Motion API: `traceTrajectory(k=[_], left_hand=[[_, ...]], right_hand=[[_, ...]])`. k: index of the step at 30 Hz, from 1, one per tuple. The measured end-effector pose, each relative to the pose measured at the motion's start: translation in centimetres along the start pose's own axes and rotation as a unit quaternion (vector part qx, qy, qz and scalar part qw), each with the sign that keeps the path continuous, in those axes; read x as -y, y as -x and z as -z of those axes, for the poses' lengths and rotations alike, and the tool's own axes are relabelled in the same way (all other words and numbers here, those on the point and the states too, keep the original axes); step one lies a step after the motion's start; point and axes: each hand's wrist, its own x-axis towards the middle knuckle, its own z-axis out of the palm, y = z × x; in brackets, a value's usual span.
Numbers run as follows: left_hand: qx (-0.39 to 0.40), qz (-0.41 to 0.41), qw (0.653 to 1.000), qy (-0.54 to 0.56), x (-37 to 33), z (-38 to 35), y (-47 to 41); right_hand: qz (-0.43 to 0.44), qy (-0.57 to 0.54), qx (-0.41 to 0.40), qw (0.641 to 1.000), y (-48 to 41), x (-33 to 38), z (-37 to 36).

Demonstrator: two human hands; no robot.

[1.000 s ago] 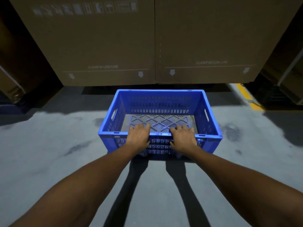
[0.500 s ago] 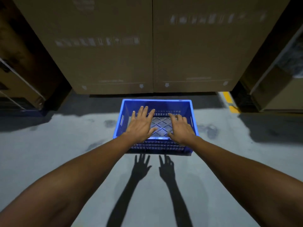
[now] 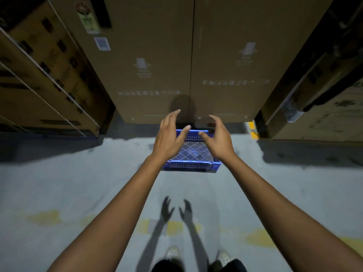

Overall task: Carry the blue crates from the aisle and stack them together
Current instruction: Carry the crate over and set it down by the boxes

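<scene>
A blue slotted crate (image 3: 193, 154) sits on the grey concrete floor in front of tall cardboard boxes. It is empty, with a lattice bottom. My left hand (image 3: 170, 136) and my right hand (image 3: 218, 138) hover in the air above and in front of the crate, fingers spread, holding nothing. The hands cover the crate's left and right sides. Both hands cast shadows on the floor well below.
Two large cardboard boxes (image 3: 192, 59) stand directly behind the crate. Strapped cartons (image 3: 43, 79) sit at the left and more boxes (image 3: 318, 107) at the right. Faded yellow floor markings (image 3: 255, 239) cross the near floor. My shoes (image 3: 172, 253) show at the bottom.
Both hands let go of the crate's near rim and lifted away from it. The view rose and pulled back, so the crate looks smaller and farther.
</scene>
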Motion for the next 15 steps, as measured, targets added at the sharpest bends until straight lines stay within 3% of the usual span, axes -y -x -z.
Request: traceTrajectory(k=[2,4,5,7,8,9,12,15], left_hand=[[-0.021,0.026,0.998,0.054,-2.8,2.8,2.0],[-0.044,0.117,0.977,0.172,-5.4,4.3,3.8],[-0.054,0.192,0.938,0.284,-6.5,4.7,4.5],[-0.058,0.312,0.797,0.514,-8.5,5.2,5.6],[-0.061,0.334,0.734,0.588,-9.2,5.4,6.2],[-0.065,0.342,0.694,0.63,-9.7,5.5,6.8],[-0.078,0.338,0.637,0.688,-11.6,5.3,9.2],[-0.089,0.347,0.616,0.701,-13.9,4.4,11.1]], right_hand=[[-0.043,-0.09,-0.004,0.995,2.3,3.5,1.5],[-0.099,-0.19,0.013,0.977,4.3,5.6,2.6],[-0.13,-0.252,0.026,0.959,5.3,6.3,3.1],[-0.201,-0.384,0.046,0.9,7.1,7.6,4.3],[-0.223,-0.431,0.05,0.873,7.9,8.0,5.0],[-0.237,-0.462,0.053,0.853,8.7,8.1,5.7],[-0.268,-0.538,0.067,0.796,10.7,7.7,7.9],[-0.291,-0.577,0.092,0.757,11.8,6.8,10.3]])
